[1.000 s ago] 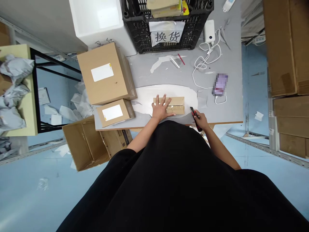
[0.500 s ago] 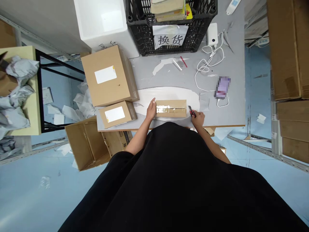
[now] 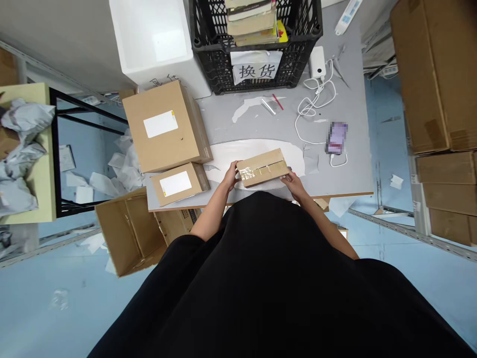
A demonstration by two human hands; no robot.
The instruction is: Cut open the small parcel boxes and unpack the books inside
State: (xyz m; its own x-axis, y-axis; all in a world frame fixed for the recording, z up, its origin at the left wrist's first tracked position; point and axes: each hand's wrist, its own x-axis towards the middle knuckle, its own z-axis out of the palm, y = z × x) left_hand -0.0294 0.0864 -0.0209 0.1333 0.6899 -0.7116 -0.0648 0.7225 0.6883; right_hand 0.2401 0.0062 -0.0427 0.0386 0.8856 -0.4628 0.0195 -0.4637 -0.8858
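A small cardboard box [image 3: 261, 168] with shiny clear tape along its top seam is held between both hands, turned at a slant over the white sheet [image 3: 223, 150]. At its left end, my left hand [image 3: 230, 177] is closed around the edge. My right hand [image 3: 293, 182] grips the right end near the lower corner. A small reddish spot shows by the right fingers; whether the utility knife is still in that hand is hidden. Two labelled cardboard boxes, a large one [image 3: 164, 144] and a smaller one [image 3: 192, 180], sit left of my left hand.
Behind stand a black plastic crate [image 3: 257, 84] with books inside and a white foam bin [image 3: 156, 64]. A phone [image 3: 337, 137] on a white cable lies at right. An open carton [image 3: 130, 233] is on the floor at left; stacked cartons [image 3: 417, 79] stand at right.
The small box has been tilted, its right end swung away from me. My right hand has moved left onto the box; the knife visible in it before is now out of sight.
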